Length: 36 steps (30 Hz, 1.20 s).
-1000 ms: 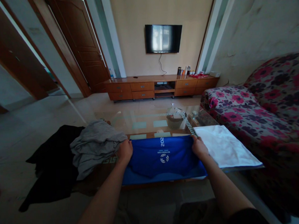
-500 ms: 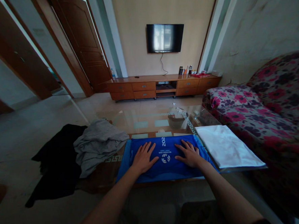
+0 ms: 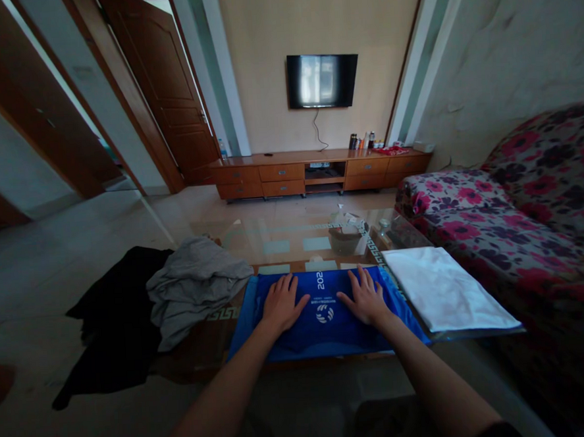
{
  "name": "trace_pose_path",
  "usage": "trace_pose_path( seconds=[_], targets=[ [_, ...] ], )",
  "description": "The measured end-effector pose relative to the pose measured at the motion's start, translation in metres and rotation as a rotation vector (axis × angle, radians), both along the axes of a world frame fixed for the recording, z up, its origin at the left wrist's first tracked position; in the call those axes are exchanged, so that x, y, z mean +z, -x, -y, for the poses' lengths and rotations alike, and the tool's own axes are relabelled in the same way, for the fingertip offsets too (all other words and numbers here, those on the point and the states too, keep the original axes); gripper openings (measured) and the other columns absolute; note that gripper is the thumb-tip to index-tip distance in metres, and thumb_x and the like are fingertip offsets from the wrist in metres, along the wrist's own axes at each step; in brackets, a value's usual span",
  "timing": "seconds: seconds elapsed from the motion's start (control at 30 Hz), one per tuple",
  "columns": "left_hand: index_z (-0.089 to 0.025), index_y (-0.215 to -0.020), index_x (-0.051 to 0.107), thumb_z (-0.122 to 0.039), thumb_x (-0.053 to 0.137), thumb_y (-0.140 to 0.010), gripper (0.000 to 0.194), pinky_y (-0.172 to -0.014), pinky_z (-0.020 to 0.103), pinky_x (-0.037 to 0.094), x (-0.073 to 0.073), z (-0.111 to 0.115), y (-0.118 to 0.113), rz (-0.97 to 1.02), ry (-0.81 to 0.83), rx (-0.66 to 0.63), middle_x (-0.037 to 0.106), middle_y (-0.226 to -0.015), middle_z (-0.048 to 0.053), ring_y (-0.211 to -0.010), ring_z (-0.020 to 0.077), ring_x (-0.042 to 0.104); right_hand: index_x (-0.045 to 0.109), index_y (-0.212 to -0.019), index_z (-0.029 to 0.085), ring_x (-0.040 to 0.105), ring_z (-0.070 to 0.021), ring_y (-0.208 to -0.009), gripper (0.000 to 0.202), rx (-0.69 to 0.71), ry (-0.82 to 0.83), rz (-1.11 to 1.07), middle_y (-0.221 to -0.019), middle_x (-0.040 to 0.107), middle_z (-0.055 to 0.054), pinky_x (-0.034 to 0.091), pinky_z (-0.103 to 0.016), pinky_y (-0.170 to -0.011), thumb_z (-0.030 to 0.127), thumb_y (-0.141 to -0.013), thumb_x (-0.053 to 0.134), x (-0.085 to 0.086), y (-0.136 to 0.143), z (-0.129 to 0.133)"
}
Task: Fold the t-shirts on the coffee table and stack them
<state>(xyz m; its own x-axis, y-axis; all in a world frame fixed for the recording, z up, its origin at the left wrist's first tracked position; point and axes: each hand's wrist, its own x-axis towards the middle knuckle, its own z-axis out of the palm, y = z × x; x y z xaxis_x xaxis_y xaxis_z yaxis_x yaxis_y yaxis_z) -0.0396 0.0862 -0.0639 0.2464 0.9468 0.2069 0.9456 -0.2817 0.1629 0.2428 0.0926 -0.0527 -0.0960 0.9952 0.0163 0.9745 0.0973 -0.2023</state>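
A blue shirt [image 3: 324, 338] with white print lies folded into a flat shape at the near edge of the glass table. My left hand [image 3: 281, 303] rests flat on its left part, fingers spread. On the right part of the same cloth lies my right hand [image 3: 366, 296], palm down and fingers apart, close to the far fold. The white logo and number show between the two hands. A folded white garment [image 3: 449, 288] lies just right of the blue one. To the left sit a crumpled grey garment [image 3: 194, 284] and a black garment [image 3: 120, 321] hanging over the table's side.
The glass coffee table [image 3: 253, 231] carries a clear plastic bag [image 3: 349, 225] near its far right. A floral sofa [image 3: 469, 207] stands on the right. Beyond are a low wooden cabinet [image 3: 282, 173] and a wall television [image 3: 322, 81].
My right hand has shifted slightly, its fingers now pointing more toward the far edge of the blue shirt. My left hand has slid a little away from me. The view has tilted slightly.
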Motion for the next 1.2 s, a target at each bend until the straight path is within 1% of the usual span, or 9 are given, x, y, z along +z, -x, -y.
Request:
trace_pose_path(
  seconds=[0.07, 0.17, 0.27, 0.4, 0.57, 0.8, 0.93, 1.07, 1.2],
  targets=[
    [-0.018, -0.154, 0.039, -0.055, 0.026, -0.103, 0.065, -0.122, 0.045, 0.025, 0.003, -0.010, -0.017, 0.019, -0.073, -0.009, 0.039, -0.160, 0.012, -0.148, 0.0288, 0.033, 0.025, -0.161, 0.019, 0.005, -0.0302, -0.156, 0.077, 0.034, -0.126, -0.001, -0.170, -0.001, -0.011, 0.014, -0.054, -0.121, 0.066, -0.100, 0.023, 0.006, 0.022, -0.010],
    [-0.016, -0.155, 0.036, -0.045, 0.029, -0.103, 0.061, -0.125, 0.043, 0.020, 0.000, -0.023, -0.041, 0.031, -0.119, -0.039, 0.037, -0.162, 0.010, -0.151, 0.0260, 0.028, 0.027, -0.161, 0.018, 0.008, -0.0252, -0.156, 0.072, 0.114, -0.189, -0.006, -0.170, 0.007, -0.009, 0.014, -0.046, -0.123, 0.060, -0.103, 0.019, 0.010, 0.054, -0.027],
    [-0.015, -0.157, 0.035, -0.041, 0.034, -0.100, 0.062, -0.126, 0.043, 0.016, -0.011, -0.030, -0.053, 0.024, -0.084, -0.046, 0.032, -0.164, 0.008, -0.154, 0.0249, 0.022, 0.024, -0.162, 0.018, 0.009, -0.0233, -0.156, 0.072, 0.196, -0.145, 0.007, -0.169, 0.011, -0.008, 0.010, -0.044, -0.124, 0.059, -0.104, 0.016, 0.002, 0.072, -0.035],
    [-0.020, -0.158, 0.033, -0.047, 0.040, -0.096, 0.068, -0.126, 0.045, 0.016, -0.025, -0.032, -0.050, 0.020, 0.033, -0.027, 0.027, -0.166, 0.005, -0.155, 0.0248, 0.019, 0.026, -0.162, 0.020, 0.010, -0.0233, -0.156, 0.073, 0.225, -0.050, 0.027, -0.168, 0.015, -0.007, 0.005, -0.045, -0.124, 0.061, -0.103, 0.013, -0.015, 0.076, -0.032],
    [-0.015, -0.160, 0.025, -0.059, 0.039, -0.094, 0.080, -0.125, 0.041, 0.018, -0.025, -0.034, -0.039, 0.045, 0.091, -0.030, 0.022, -0.168, 0.008, -0.155, 0.0240, 0.018, 0.023, -0.162, 0.019, 0.009, -0.0216, -0.156, 0.078, 0.200, -0.013, 0.011, -0.169, 0.014, -0.007, 0.004, -0.042, -0.125, 0.065, -0.101, 0.009, -0.022, 0.061, -0.030],
    [-0.015, -0.160, 0.026, -0.065, 0.029, -0.096, 0.080, -0.125, 0.046, 0.015, -0.016, -0.032, -0.012, -0.012, 0.108, 0.181, 0.022, -0.167, 0.011, -0.156, 0.0272, 0.015, 0.019, -0.163, 0.019, 0.007, -0.0217, -0.156, 0.080, 0.136, -0.021, 0.032, -0.169, 0.010, -0.006, 0.003, -0.042, -0.125, 0.067, -0.100, 0.010, -0.022, 0.027, -0.025],
    [-0.013, -0.160, 0.026, -0.069, 0.026, -0.095, 0.085, -0.125, 0.047, 0.010, -0.021, -0.031, 0.014, -0.054, 0.095, 0.274, 0.023, -0.167, 0.013, -0.156, 0.0277, 0.014, 0.021, -0.163, 0.021, 0.005, -0.0217, -0.156, 0.080, 0.109, -0.015, 0.037, -0.170, 0.009, -0.007, 0.004, -0.042, -0.125, 0.069, -0.099, 0.010, -0.024, 0.010, -0.026],
    [-0.013, -0.160, 0.027, -0.066, 0.028, -0.095, 0.083, -0.125, 0.050, 0.011, -0.029, -0.032, 0.033, -0.068, 0.036, 0.276, 0.024, -0.166, 0.013, -0.156, 0.0280, 0.015, 0.023, -0.163, 0.026, 0.007, -0.0250, -0.156, 0.077, -0.003, -0.005, 0.067, -0.170, 0.010, -0.007, 0.003, -0.047, -0.124, 0.069, -0.100, 0.014, -0.026, -0.016, -0.030],
    [-0.012, -0.158, 0.029, -0.065, 0.031, -0.095, 0.083, -0.124, 0.050, 0.015, -0.032, -0.032, 0.041, -0.060, -0.002, 0.294, 0.024, -0.166, 0.015, -0.155, 0.0301, 0.016, 0.021, -0.163, 0.022, 0.005, -0.0252, -0.156, 0.077, -0.078, -0.025, 0.090, -0.170, 0.009, -0.007, 0.002, -0.046, -0.124, 0.067, -0.100, 0.016, -0.028, -0.035, -0.032]
  ],
)
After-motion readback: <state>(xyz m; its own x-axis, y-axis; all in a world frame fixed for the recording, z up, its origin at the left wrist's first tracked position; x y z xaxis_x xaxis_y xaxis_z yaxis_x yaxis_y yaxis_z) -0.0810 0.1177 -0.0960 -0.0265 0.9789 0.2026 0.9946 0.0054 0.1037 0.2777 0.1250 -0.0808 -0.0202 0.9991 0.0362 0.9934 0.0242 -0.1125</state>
